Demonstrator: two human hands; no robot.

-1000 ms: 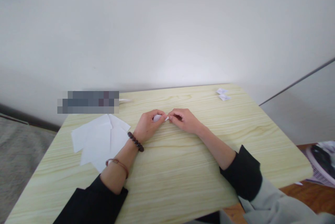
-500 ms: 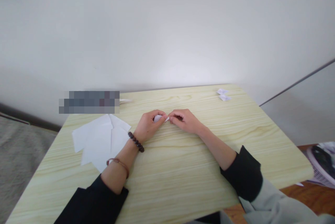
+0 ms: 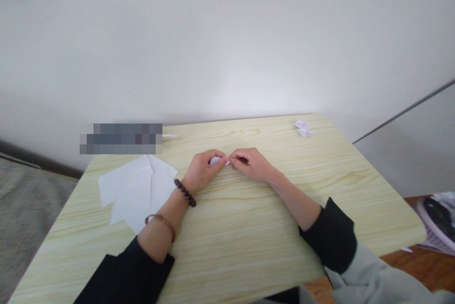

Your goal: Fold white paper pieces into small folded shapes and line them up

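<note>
A small piece of folded white paper [image 3: 214, 161] is held low over the middle of the table, mostly covered by my fingers. My left hand [image 3: 204, 167] is closed on it, with the thumb along the near side and the fingers behind. At the paper's right tip, the thumb and index finger of my right hand [image 3: 250, 164] pinch together. The fingertips of both hands nearly meet there. Left of my left wrist, several loose sheets of white paper [image 3: 131, 192] lie fanned out on the table.
Two small folded paper pieces [image 3: 303, 132] sit at the far right of the wood-grain table [image 3: 249, 247]. A blurred-out dark object [image 3: 122, 138] stands at the back left. Behind the table rises a white wall [image 3: 227, 43]. A pink basket [image 3: 432, 228] stands below on the right.
Almost nothing differs. Both hands stay in the same place on the folded paper, with only a tiny shift of the fingertips at its right tip.
</note>
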